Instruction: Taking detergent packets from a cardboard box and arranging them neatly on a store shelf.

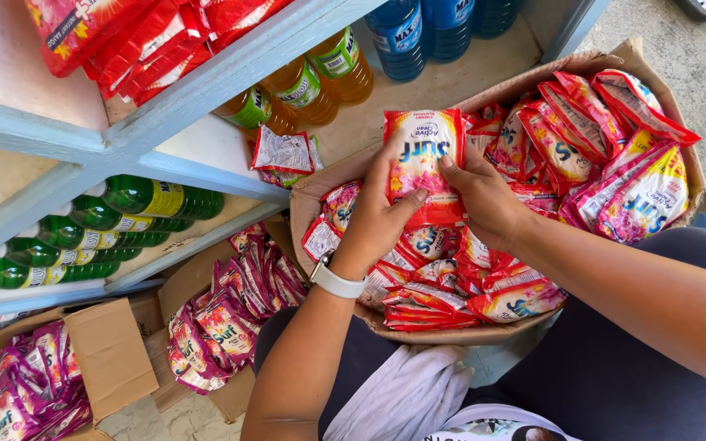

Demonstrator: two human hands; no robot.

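Observation:
Both my hands hold one stack of red and pink detergent sachets (pixel 422 155) upright over a cardboard box (pixel 614 59) on my lap. My left hand (pixel 375 219), with a white watch on the wrist, grips the stack's left edge. On the stack's right edge sits my right hand (pixel 485 200), thumb on top. The box is full of more of the same sachets (pixel 606 155), loose and in bundles.
A pale blue shelf unit (pixel 206 82) stands at left with orange bottles (pixel 320 77), green bottles (pixel 91 233), blue bottles (pixel 418 33) and red packets (pixel 124 37). Two open cartons of pink sachets (pixel 222 318) (pixel 26 392) sit on the floor. A white cloth (pixel 406 396) lies on my lap.

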